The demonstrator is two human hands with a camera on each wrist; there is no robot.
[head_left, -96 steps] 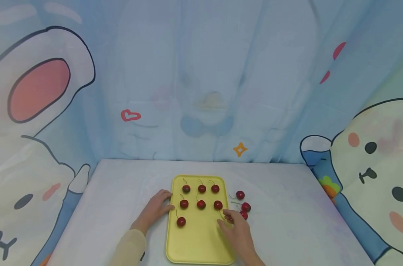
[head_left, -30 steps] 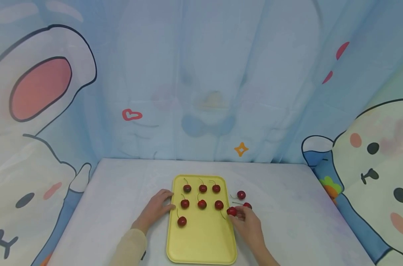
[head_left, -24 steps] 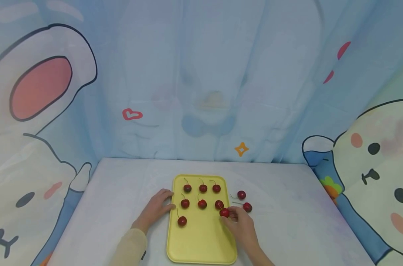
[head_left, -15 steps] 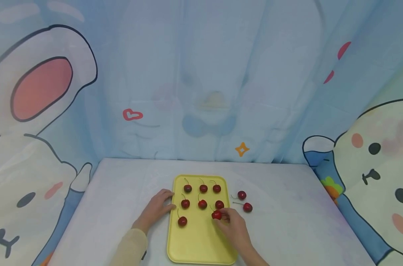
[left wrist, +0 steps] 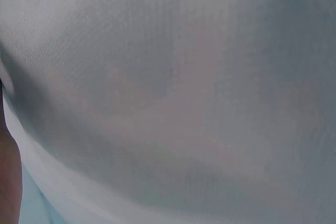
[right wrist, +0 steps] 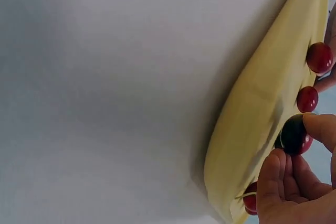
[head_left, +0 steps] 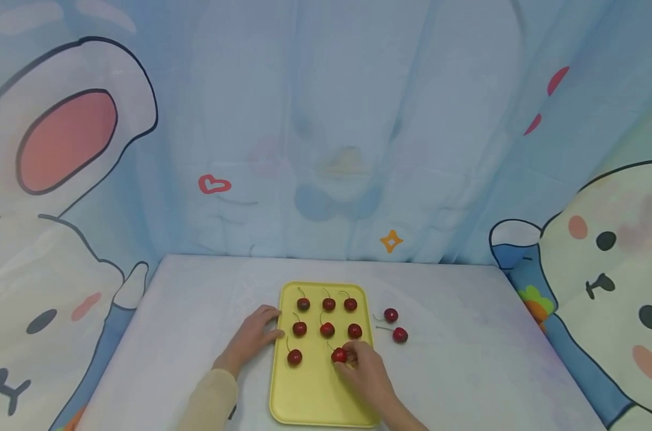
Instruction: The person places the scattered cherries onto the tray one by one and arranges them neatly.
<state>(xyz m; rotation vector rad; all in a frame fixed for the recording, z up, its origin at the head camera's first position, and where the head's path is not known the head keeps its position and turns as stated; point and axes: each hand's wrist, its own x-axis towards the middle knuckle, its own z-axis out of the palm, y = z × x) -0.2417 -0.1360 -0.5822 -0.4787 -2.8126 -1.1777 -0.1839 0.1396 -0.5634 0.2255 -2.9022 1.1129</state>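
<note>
My right hand (head_left: 366, 372) pinches a dark red cherry (head_left: 339, 355) between thumb and fingers, over the yellow tray (head_left: 326, 398). Its thin stem points up and left. The right wrist view shows this cherry (right wrist: 295, 135) at the fingertips of the right hand (right wrist: 302, 182). My left hand (head_left: 249, 338) touches the tray's left rim with its fingertips and spread thumb. Two rows of three cherries fill the tray's far part; a single cherry (head_left: 295, 357) starts a row below them, at the left. In the left wrist view only a sliver of skin shows.
Two loose cherries with stems, one farther off (head_left: 390, 315) and one nearer (head_left: 399, 334), lie right of the tray on the white tablecloth (head_left: 466, 347). A blue curtain with cartoon animals (head_left: 326, 120) hangs behind the table.
My right hand has picked up a cherry from the loose ones at the right and carried it left over the tray, into the nearest row. The left hand stays at the rim.
</note>
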